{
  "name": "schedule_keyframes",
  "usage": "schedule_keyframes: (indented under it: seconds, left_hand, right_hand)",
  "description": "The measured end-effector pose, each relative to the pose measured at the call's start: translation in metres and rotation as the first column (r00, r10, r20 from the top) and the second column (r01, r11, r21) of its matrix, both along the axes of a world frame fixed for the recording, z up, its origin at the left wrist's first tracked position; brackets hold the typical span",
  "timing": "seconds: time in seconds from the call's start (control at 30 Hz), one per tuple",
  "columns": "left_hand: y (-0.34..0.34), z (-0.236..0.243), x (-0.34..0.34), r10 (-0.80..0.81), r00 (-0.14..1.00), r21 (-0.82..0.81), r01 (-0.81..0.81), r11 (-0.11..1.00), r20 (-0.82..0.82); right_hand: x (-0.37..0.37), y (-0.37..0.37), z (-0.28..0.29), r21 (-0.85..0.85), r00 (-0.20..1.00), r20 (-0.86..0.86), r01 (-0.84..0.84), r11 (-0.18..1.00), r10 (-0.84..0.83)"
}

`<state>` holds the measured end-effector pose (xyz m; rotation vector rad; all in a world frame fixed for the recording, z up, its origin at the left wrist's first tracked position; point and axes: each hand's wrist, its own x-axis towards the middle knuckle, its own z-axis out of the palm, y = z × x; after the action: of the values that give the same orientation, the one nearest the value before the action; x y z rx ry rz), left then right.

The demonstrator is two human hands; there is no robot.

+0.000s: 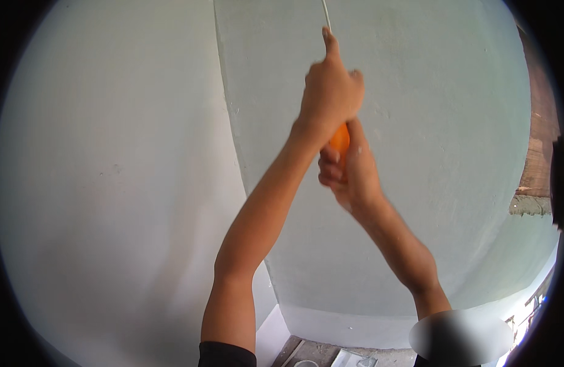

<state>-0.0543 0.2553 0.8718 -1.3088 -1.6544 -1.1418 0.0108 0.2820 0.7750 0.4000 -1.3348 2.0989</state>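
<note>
Both arms reach up and away in front of the pale wall. My left hand [332, 92] is closed round the upper part of an orange-handled tool [340, 139], its index finger stretched up along a thin pale rod [326, 13]. Just below, my right hand [356, 168] wraps the orange handle, its fingers curled round it. The rod runs out of the top of the view, so the tool's working end is hidden. No gap is plain between the two hands, and the right one is slightly blurred.
A white wall [111, 171] on the left meets the grey-green wall [416, 153] at a corner. Brown wood-like panelling [539, 122] borders the right side. On the floor below lie a white tray [349, 358], a round pale container [306, 364] and a thin strip [293, 353].
</note>
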Motion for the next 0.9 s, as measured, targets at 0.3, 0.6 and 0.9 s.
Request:
schedule_keyframes:
  seconds: [0.3,0.6,0.9]
  left_hand:
    - [0.008,0.042,0.006,-0.028,0.998,0.038,0.03,0.999,-0.065]
    - [0.002,-0.095,0.016,-0.106,0.994,-0.083,0.105,0.991,-0.004]
    - [0.027,0.062,0.013,-0.066,0.998,-0.001,0.066,0.998,0.0]
  right_hand:
    - [-0.005,0.021,0.036,0.053,0.994,-0.109,0.006,0.999,0.0]
    - [0.027,-0.006,-0.081,-0.122,0.984,0.178,0.007,0.993,0.015]
    - [0.012,0.036,0.044,0.04,0.995,-0.093,-0.022,0.999,0.026]
